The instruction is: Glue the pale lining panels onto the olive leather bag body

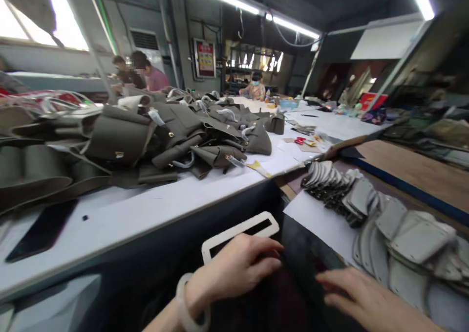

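Note:
My left hand, with a pale bangle on its wrist, is low in the middle of the view. Its fingers are loosely bent and apart, with nothing visible between them. Just behind it is a flat white rectangular frame with rounded corners and a long slot; the hand covers part of it. To the right, my right hand is slightly blurred, fingers stretched toward the left hand over a dark area. Nothing shows in it. Beside it are stacked grey-white flat pieces with small holes.
Dark grey-green bags with metal clasps are heaped on the long white table. A black flat slab lies at its left. A brown board is at right. Several people sit farther back, one in a purple top.

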A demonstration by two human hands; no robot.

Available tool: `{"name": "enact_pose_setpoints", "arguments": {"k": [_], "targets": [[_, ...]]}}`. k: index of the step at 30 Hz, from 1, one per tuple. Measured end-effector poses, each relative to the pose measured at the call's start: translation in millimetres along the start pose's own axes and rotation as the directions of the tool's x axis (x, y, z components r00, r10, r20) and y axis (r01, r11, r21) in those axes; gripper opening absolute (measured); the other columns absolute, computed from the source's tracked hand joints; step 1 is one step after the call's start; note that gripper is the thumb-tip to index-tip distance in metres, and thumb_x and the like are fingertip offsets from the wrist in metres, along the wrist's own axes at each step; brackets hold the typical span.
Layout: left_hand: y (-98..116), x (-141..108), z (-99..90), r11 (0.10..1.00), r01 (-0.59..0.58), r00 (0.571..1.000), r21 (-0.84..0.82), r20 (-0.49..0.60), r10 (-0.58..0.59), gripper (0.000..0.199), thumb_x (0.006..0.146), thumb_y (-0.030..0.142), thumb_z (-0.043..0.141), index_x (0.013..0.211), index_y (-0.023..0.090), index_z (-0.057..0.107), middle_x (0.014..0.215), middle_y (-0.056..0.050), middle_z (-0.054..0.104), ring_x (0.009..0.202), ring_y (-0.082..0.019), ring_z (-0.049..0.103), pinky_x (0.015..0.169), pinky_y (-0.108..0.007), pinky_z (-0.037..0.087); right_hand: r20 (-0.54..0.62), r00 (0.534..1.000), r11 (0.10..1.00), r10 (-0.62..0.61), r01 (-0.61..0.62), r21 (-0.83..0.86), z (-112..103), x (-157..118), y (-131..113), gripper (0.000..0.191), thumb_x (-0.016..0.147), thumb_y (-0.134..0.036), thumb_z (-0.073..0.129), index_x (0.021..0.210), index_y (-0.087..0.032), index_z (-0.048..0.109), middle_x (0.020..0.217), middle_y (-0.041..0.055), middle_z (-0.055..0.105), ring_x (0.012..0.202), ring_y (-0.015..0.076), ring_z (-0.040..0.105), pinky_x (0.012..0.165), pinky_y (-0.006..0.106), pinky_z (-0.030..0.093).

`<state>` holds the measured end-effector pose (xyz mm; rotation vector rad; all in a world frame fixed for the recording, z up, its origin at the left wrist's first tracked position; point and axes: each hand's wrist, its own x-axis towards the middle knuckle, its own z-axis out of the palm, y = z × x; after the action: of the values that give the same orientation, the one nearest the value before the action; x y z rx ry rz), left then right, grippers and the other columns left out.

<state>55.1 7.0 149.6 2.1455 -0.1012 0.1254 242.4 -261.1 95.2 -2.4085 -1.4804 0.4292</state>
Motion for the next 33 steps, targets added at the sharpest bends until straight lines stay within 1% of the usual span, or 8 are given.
{"name": "enact_pose_setpoints", "arguments": {"k": [3,7,10,13,17,22,26,33], "targets": [[-40.4,-42.1,-42.7,0.956,0.274,0.906,-0.101,-0.308,-0.292,0.029,0.095,0.034,0.052,0.115,0.023,0.070,0.105,-0.001,0.076,0.094,-0.018,0.070,0.082,-0.024,0.051,0.142,0.982,0.987,-0.124,0.108,0.118,-23.0,122.3,-51.0,0.028,0.088,-0.040,0.057,0.109,-0.031,0.073,0.105,0.0019,0.075,0.096,0.0234,0.070,0.086,0.032,0.054],[-99.5,-74.0,-81.0,0.891,0.430,0.720,-0.145,-0.541,-0.435,0.031,0.095,0.038,0.051,0.115,0.022,0.068,0.112,-0.004,0.074,0.103,-0.021,0.068,0.091,-0.031,0.051,-0.050,0.980,0.977,-0.192,0.196,0.090,-28.8,288.7,-137.1,0.035,0.086,-0.037,0.061,0.114,-0.018,0.071,0.109,0.0071,0.074,0.098,0.0229,0.069,0.089,0.030,0.051],[-142.4,-65.7,-108.0,0.877,0.480,0.639,0.021,-0.693,-0.334,0.035,0.094,0.034,0.051,0.121,0.018,0.064,0.126,-0.009,0.068,0.117,-0.024,0.062,0.103,-0.039,0.046,-0.164,0.978,0.989,-0.125,0.136,0.056,-18.7,392.4,-188.5,0.047,0.092,-0.042,0.052,0.126,-0.012,0.063,0.127,0.0139,0.065,0.115,0.0257,0.062,0.099,0.033,0.046],[-180.4,-28.5,-143.6,0.818,0.486,0.634,0.308,-0.768,-0.087,0.046,0.091,0.032,0.056,0.133,0.015,0.055,0.141,-0.012,0.057,0.136,-0.027,0.046,0.114,-0.045,0.035,-0.216,0.974,0.997,-0.069,0.075,0.022,-5.3,460.6,-216.5,0.061,0.094,-0.053,0.044,0.133,-0.007,0.055,0.133,0.0194,0.059,0.124,0.0299,0.056,0.103,0.038,0.043],[-224.4,32.3,-196.6,0.645,0.505,0.714,0.574,-0.697,0.062,0.068,0.084,0.039,0.066,0.143,0.015,0.043,0.153,-0.015,0.043,0.146,-0.033,0.028,0.119,-0.053,0.021,-0.227,0.972,0.997,-0.060,0.045,-0.069,6.3,487.0,-216.9,0.058,0.095,-0.052,0.042,0.136,-0.013,0.051,0.143,0.0167,0.052,0.127,0.0298,0.052,0.106,0.041,0.040],[-260.4,59.7,-238.0,0.621,0.459,0.769,0.635,-0.634,0.080,0.073,0.079,0.044,0.069,0.142,0.018,0.045,0.150,-0.016,0.046,0.141,-0.033,0.036,0.120,-0.054,0.009,-0.160,0.980,0.967,-0.122,0.080,-0.242,-4.5,475.0,-203.4,0.052,0.097,-0.048,0.035,0.134,-0.017,0.055,0.137,0.0112,0.058,0.125,0.0241,0.055,0.103,0.034,0.042],[-261.3,53.7,-249.6,0.601,0.452,0.780,0.659,-0.619,0.092,0.067,0.076,0.039,0.069,0.137,0.017,0.052,0.143,-0.016,0.052,0.132,-0.033,0.044,0.119,-0.050,0.014,-0.125,0.988,0.912,-0.091,0.032,-0.409,-17.8,482.4,-209.3,0.040,0.092,-0.038,0.043,0.109,-0.014,0.070,0.112,0.0205,0.070,0.110,0.0340,0.064,0.094,0.044,0.046],[-238.9,57.5,-261.4,0.591,0.499,0.722,0.633,-0.681,0.120,0.048,0.075,0.026,0.062,0.122,0.016,0.062,0.126,-0.014,0.062,0.117,-0.030,0.054,0.111,-0.044,0.030,-0.032,0.990,0.831,-0.137,0.097,-0.548,-53.6,516.6,-238.6,0.035,0.080,-0.024,0.055,0.108,-0.014,0.073,0.111,0.0203,0.070,0.111,0.0323,0.065,0.093,0.041,0.048]]}}
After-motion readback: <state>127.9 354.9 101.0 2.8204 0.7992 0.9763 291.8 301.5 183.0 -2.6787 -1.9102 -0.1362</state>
